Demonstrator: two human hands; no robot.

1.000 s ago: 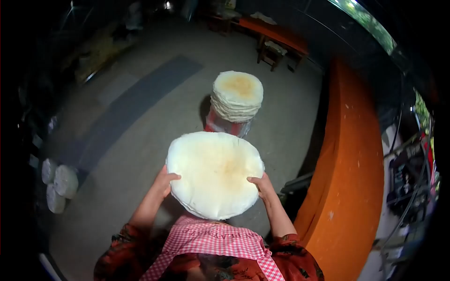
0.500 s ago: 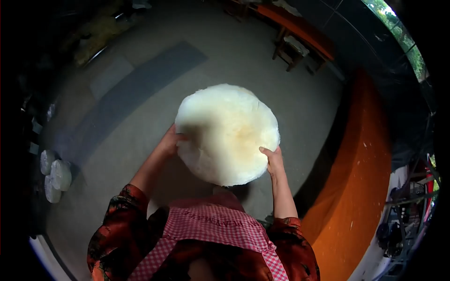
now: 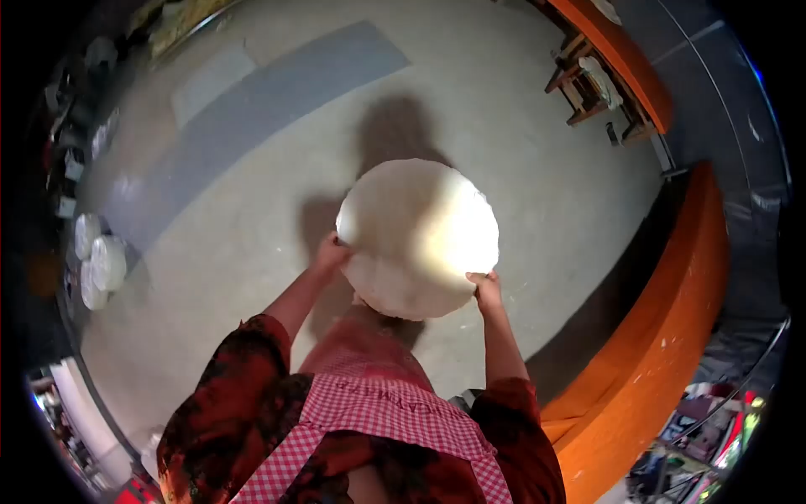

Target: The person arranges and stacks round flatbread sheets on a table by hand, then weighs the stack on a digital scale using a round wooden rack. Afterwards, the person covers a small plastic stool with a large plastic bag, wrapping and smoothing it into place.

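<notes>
Because the pale disc (image 3: 411, 235) seems fragile, its edge is clasped at nine o'clock (left hand (image 3: 332, 254)) and four (right hand (image 3: 488, 291)).

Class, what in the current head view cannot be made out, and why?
Head view, all items:
Left hand and right hand: fingers underneath, hidden by the white disc.
Underside of the white disc: hidden, facing away.
Lettering on the checked apron: too small and creased to read surely.
Orange table, upper right: far end cut off by the top edge.
Clutter, lower right: too small and crowded to name.
</notes>
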